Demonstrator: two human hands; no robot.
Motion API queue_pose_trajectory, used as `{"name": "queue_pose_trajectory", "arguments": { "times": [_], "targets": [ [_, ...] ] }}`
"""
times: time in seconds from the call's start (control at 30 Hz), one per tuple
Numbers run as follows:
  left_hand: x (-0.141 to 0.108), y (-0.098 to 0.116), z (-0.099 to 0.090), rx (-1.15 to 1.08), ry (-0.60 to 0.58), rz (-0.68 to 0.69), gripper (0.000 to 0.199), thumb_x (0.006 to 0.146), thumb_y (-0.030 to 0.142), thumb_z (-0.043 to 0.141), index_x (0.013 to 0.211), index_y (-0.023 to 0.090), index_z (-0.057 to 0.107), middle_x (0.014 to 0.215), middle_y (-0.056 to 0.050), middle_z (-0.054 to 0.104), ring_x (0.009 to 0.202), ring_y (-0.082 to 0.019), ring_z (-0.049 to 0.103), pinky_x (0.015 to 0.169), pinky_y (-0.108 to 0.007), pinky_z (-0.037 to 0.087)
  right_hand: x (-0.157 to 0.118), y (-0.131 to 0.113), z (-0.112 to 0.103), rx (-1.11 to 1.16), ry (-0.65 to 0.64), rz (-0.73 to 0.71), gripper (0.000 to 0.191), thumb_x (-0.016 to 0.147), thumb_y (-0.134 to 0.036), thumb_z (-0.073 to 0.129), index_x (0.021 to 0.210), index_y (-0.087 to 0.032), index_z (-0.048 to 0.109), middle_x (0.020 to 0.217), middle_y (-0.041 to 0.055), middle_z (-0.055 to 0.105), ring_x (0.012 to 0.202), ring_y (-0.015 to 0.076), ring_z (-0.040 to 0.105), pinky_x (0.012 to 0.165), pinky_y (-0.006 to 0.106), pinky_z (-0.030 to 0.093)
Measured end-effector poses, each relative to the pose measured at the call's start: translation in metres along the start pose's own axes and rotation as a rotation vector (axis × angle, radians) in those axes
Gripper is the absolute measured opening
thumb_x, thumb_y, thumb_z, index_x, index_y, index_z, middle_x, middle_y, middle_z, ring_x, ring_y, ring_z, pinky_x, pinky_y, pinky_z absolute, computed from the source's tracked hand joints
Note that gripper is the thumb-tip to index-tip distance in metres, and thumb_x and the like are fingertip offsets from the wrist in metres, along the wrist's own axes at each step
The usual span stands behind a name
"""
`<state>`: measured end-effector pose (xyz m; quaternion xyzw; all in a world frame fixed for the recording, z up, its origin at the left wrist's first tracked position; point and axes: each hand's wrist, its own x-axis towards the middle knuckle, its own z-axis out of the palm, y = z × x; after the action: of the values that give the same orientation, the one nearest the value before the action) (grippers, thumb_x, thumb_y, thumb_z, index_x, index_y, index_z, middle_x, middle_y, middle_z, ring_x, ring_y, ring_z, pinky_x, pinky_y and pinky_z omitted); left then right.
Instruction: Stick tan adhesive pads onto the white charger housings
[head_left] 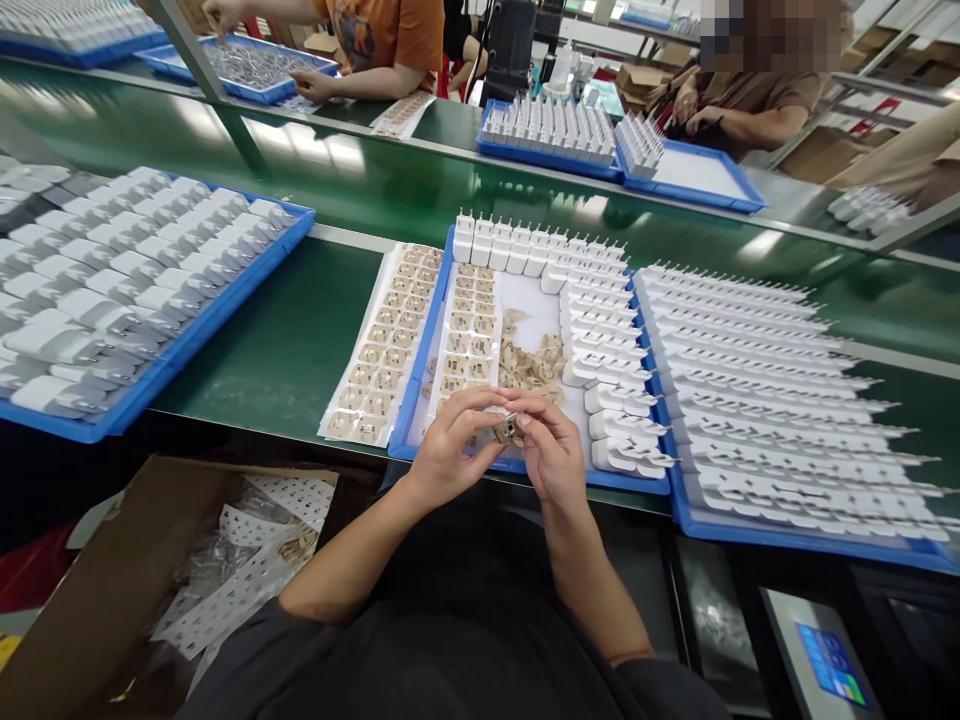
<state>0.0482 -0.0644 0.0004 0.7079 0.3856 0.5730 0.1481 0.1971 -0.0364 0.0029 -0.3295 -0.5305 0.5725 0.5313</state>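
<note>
Both hands meet above the front edge of a blue tray (403, 420). Between their fingertips is a small plug charger (508, 430), its beige-covered face with dark port openings turned up. My left hand (450, 450) pinches it from the left, and my right hand (553, 450) grips its right side; fingers hide most of its body. Just beyond lie loose tan film pieces (532, 365) in a heap. A sheet of tan stickers (469, 335) lies in the tray, left of the heap. White plug chargers (600, 320) stand along the tray's back and right side.
Another sticker sheet (386, 345) lies left of the tray. Full charger trays flank it, at right (787, 420) and left (112, 290). A cardboard box (97, 590) with scraps sits below left. Across the green conveyor (390, 190), two people sit near more trays.
</note>
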Motion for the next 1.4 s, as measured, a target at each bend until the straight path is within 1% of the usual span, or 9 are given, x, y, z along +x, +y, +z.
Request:
{"name": "queue_pose_trajectory", "arguments": {
  "times": [0.23, 0.33, 0.53, 0.73, 0.83, 1.0, 1.13, 1.27, 1.4],
  "targets": [
    [-0.005, -0.004, -0.002, -0.152, 0.014, -0.167, 0.033, 0.083, 0.016, 0.072, 0.112, 0.022, 0.055, 0.120, -0.011, 0.063, 0.121, -0.025, 0.060, 0.099, -0.047, 0.053, -0.001, -0.002, -0.002, 0.056, -0.064, 0.047, 0.032, 0.081, -0.018, 0.060, 0.109, -0.028, 0.073, 0.123, 0.0039, 0.071, 0.122, 0.0256, 0.061, 0.108, 0.046, 0.046],
    [-0.005, -0.004, -0.001, -0.189, 0.023, -0.191, 0.034, 0.083, 0.015, 0.073, 0.111, 0.022, 0.056, 0.119, -0.011, 0.063, 0.121, -0.024, 0.060, 0.099, -0.045, 0.053, -0.002, -0.006, 0.001, 0.059, -0.050, 0.026, 0.022, 0.087, -0.021, 0.062, 0.107, -0.028, 0.069, 0.121, 0.0038, 0.072, 0.120, 0.0235, 0.063, 0.104, 0.042, 0.049],
    [-0.003, -0.002, -0.001, -0.178, 0.023, -0.170, 0.033, 0.082, 0.014, 0.072, 0.111, 0.022, 0.057, 0.118, -0.011, 0.064, 0.117, -0.023, 0.062, 0.099, -0.045, 0.053, 0.003, -0.015, 0.003, -0.260, 0.018, -0.109, 0.013, 0.093, -0.027, 0.062, 0.106, -0.025, 0.066, 0.111, 0.0068, 0.073, 0.113, 0.0225, 0.066, 0.100, 0.041, 0.051],
    [-0.004, -0.005, 0.000, -0.233, 0.038, -0.228, 0.034, 0.083, 0.016, 0.073, 0.112, 0.021, 0.058, 0.119, -0.011, 0.064, 0.118, -0.024, 0.061, 0.100, -0.043, 0.052, 0.003, -0.021, -0.004, -0.689, -0.035, -0.526, 0.013, 0.090, -0.016, 0.061, 0.098, -0.026, 0.064, 0.118, 0.0071, 0.067, 0.119, 0.0257, 0.059, 0.102, 0.050, 0.048],
    [-0.004, -0.006, 0.001, -0.348, 0.081, -0.304, 0.036, 0.083, 0.017, 0.074, 0.114, 0.023, 0.057, 0.120, -0.009, 0.061, 0.120, -0.022, 0.060, 0.101, -0.040, 0.052, -0.007, -0.026, -0.010, -0.699, -0.095, -0.700, 0.010, 0.089, -0.017, 0.061, 0.095, -0.026, 0.063, 0.108, 0.0059, 0.067, 0.116, 0.0275, 0.060, 0.097, 0.051, 0.050],
    [-0.002, -0.004, 0.000, -0.395, 0.107, -0.351, 0.037, 0.083, 0.016, 0.073, 0.115, 0.024, 0.057, 0.122, -0.008, 0.061, 0.121, -0.022, 0.058, 0.105, -0.040, 0.048, -0.002, -0.024, -0.027, -0.707, 0.277, -0.553, 0.012, 0.092, -0.018, 0.060, 0.101, -0.024, 0.062, 0.088, 0.0024, 0.065, 0.085, 0.0203, 0.065, 0.078, 0.039, 0.055],
    [-0.003, -0.004, 0.001, -0.421, 0.136, -0.328, 0.040, 0.083, 0.017, 0.072, 0.119, 0.023, 0.057, 0.122, -0.009, 0.060, 0.119, -0.023, 0.059, 0.106, -0.041, 0.047, 0.014, -0.016, -0.036, -1.053, 0.131, -0.525, 0.011, 0.093, -0.023, 0.060, 0.099, -0.020, 0.068, 0.107, 0.0100, 0.068, 0.102, 0.0244, 0.065, 0.092, 0.042, 0.052],
    [-0.001, -0.004, 0.002, -0.496, 0.214, -0.279, 0.039, 0.082, 0.020, 0.071, 0.118, 0.023, 0.056, 0.120, -0.009, 0.061, 0.116, -0.023, 0.060, 0.104, -0.042, 0.048, 0.017, -0.013, -0.041, -1.035, 0.142, -0.557, 0.015, 0.096, -0.024, 0.055, 0.100, -0.019, 0.069, 0.106, 0.0098, 0.070, 0.101, 0.0233, 0.067, 0.093, 0.040, 0.052],
    [0.001, 0.002, -0.017, -0.564, 0.311, -0.314, 0.039, 0.082, 0.030, 0.073, 0.117, 0.023, 0.056, 0.116, -0.009, 0.063, 0.106, -0.021, 0.063, 0.093, -0.036, 0.053, 0.013, -0.010, -0.047, -1.013, -0.005, -0.487, 0.017, 0.097, -0.030, 0.054, 0.099, -0.021, 0.068, 0.101, 0.0065, 0.072, 0.092, 0.0210, 0.069, 0.086, 0.034, 0.054]
  ]
}}
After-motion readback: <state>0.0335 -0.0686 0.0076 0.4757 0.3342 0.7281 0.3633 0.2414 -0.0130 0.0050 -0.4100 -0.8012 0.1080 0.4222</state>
